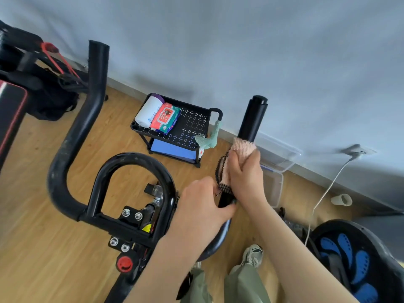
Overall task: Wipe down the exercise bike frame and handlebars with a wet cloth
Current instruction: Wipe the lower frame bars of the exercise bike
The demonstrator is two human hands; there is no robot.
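Observation:
The black exercise bike handlebars point(72, 138) fill the middle of the head view, with a left bar, a centre loop point(131, 158) and a right bar point(251, 119) pointing away from me. A pink cloth point(242, 147) with a dark trim is wrapped around the right bar, and my right hand point(244, 173) is closed around it. My left hand point(201, 206) grips the same right bar just below the cloth, near the bend. The bar under both hands is hidden. A red knob point(124, 263) sits on the frame below the handlebars.
A small black cart point(192, 119) by the wall holds a white bottle point(148, 110) and a wipes pack point(165, 118); a green cloth point(209, 138) hangs on its handle. A clear plastic box point(277, 162), a white cable point(323, 193) and a blue-patterned machine point(349, 259) stand right. My shoe point(253, 255) rests on the wood floor.

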